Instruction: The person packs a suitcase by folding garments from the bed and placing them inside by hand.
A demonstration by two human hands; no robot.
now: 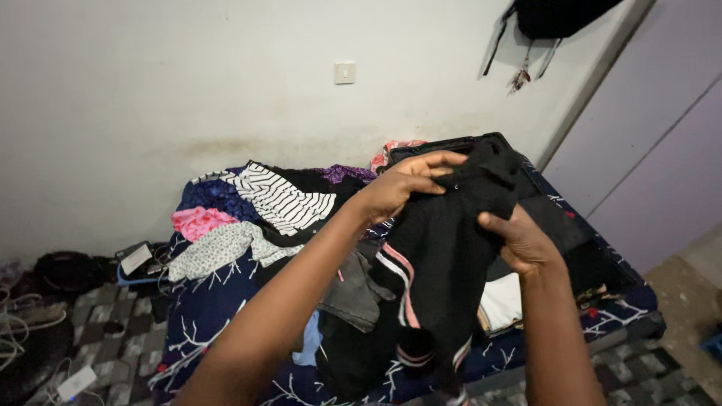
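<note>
A black garment (444,256) with pink and white stripes (a knit, by the look of it) hangs in the air above the bed (218,308). The left hand (402,184) pinches its top edge, fingers (444,159) pressed together on the cloth; the right hand (523,244) grips its side, fingers closed into the fabric. Behind the left fingers lies a striped top (282,199), and beyond the right fingers an open suitcase (571,225).

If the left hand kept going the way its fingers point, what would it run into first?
The left hand points right along the black garment it grips. Beyond that, it would probably meet the black suitcase lid near the wall, though depth is hard to judge.
</note>
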